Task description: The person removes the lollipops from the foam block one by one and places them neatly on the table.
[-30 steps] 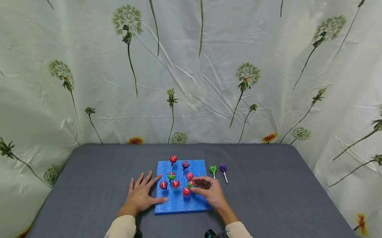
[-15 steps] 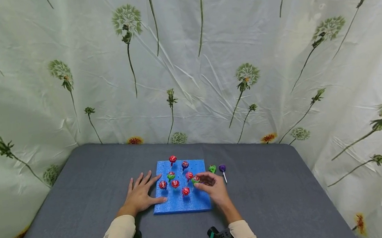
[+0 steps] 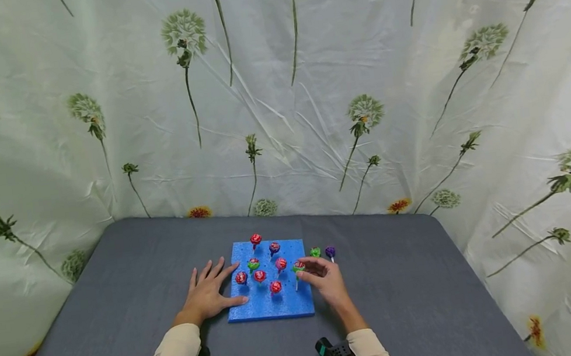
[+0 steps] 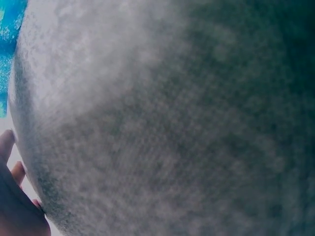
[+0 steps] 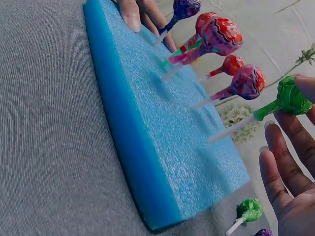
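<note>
A blue foam board (image 3: pixel 289 307) lies on the table with several wrapped lollipops standing in it, among them a red one (image 3: pixel 256 239) at the back and a pink-and-red one (image 5: pixel 224 36). My left hand (image 3: pixel 205 296) rests with spread fingers at the board's left edge. Between thumb and fingers, my right hand (image 3: pixel 331 286) pinches a green lollipop (image 5: pixel 291 98) by its wrapped head, over the board's right side. Its white stick (image 5: pixel 231 129) points down to the foam; whether the tip is in it I cannot tell.
Right of the board, another green lollipop (image 3: pixel 315 252) and a purple one (image 3: pixel 330 251) lie on the grey tabletop (image 3: pixel 411 304). A curtain printed with dandelions (image 3: pixel 278 114) hangs behind the table. A dark strap (image 3: pixel 333 350) is at the right wrist.
My right hand has moved right with the green lollipop, away from the pink and red ones, toward the board's right edge. The left hand keeps its place on the board.
</note>
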Demonstrator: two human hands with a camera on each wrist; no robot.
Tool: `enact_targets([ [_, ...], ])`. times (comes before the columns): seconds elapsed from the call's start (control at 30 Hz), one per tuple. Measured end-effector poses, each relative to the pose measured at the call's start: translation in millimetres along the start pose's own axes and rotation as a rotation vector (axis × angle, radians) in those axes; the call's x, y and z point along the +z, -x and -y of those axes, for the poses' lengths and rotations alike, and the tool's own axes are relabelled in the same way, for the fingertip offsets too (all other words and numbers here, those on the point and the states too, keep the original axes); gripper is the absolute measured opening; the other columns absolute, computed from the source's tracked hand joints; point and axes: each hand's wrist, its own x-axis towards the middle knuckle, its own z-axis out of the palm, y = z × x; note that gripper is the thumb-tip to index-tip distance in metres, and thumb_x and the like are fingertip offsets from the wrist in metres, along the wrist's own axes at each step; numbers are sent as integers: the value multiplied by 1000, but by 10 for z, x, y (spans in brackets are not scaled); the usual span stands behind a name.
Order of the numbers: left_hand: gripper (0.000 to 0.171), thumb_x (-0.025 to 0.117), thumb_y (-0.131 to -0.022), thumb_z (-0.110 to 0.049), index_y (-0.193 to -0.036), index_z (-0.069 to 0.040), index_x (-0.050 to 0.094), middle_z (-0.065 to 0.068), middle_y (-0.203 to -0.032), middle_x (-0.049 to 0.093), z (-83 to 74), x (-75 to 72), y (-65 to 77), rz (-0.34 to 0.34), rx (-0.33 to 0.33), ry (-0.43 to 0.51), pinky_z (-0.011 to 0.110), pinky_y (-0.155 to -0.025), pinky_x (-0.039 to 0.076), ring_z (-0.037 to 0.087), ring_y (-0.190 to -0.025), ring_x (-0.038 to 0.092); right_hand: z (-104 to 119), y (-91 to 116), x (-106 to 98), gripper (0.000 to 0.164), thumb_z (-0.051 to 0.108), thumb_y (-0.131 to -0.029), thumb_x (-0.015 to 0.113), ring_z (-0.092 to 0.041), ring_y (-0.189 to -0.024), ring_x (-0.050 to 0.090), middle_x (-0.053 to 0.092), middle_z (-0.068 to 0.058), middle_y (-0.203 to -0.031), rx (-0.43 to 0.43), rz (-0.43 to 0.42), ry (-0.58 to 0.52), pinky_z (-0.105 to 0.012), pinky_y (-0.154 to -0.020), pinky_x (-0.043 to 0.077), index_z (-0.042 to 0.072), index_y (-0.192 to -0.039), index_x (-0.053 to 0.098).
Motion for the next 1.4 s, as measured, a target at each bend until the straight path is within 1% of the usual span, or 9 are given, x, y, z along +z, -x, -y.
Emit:
enact_targets([
  [0.2,98,68,-69,-73,-148,-21,41,21,-155,25,-2,-5,1,-9,3,-6,66,-110,-4,48,-142,10,-263,-84,-76,27,1,-86,70,-11,-91,63,68,-18,-107,10,-30,-17,-22,-79,53,-7,-112,64],
  [0.37,99,67,-68,-74,-148,-21,41,21,-155,25,14,14,-4,-8,-1,-11,67,-110,-5,49,-142,10,-322,-82,-129,29,6,-86,72,-13,-91,63,69,-15,-106,16,-60,-5,-22,-79,53,-5,-111,65],
  [0.53,100,66,-68,-76,-148,-21,40,21,-155,25,45,16,-15,-16,-2,-21,67,-110,-5,49,-142,10,-328,-83,-172,27,8,-85,74,-14,-91,64,69,-16,-105,17,-68,-3,-23,-80,53,-4,-108,67],
  [0.67,100,66,-68,-75,-147,-21,41,21,-155,26,47,10,-18,-29,3,-21,67,-110,-4,49,-142,11,-340,-83,-222,27,9,-85,74,-12,-92,64,69,-16,-104,-4,-76,24,-23,-80,52,-5,-108,67],
  [0.77,100,66,-68,-75,-148,-21,40,21,-155,26,39,20,-13,-19,5,-19,67,-110,-5,49,-142,10,-355,-68,-279,26,7,-85,73,-12,-89,63,70,-14,-101,-10,-95,35,-22,-78,52,-7,-106,67],
  [0.93,101,65,-67,-76,-148,-21,41,21,-155,26,20,34,-8,-10,-4,-18,67,-110,-4,49,-142,10,-375,-43,-380,25,3,-83,74,-10,-86,63,70,-12,-99,12,-113,39,-21,-76,52,-7,-106,68],
  [1.13,100,67,-68,-74,-147,-20,41,21,-155,27,24,26,-1,-25,4,-17,67,-110,-3,49,-142,12,-206,38,-462,25,-3,-83,71,-9,-85,62,67,-23,-103,-9,-130,68,-20,-75,51,-12,-106,64],
  [1.23,99,68,-68,-73,-147,-20,41,21,-155,27,25,26,5,-30,11,-12,67,-110,-3,49,-142,12,-111,89,-494,24,-4,-84,70,-8,-83,62,67,-24,-101,-11,-150,86,-18,-74,51,-15,-104,63],
  [1.4,99,68,-68,-73,-147,-20,42,21,-154,28,31,31,15,-35,19,-3,68,-109,-3,49,-142,12,-151,70,-597,24,-6,-83,70,-5,-77,62,68,-23,-96,-17,-205,94,-17,-69,51,-18,-103,63],
])
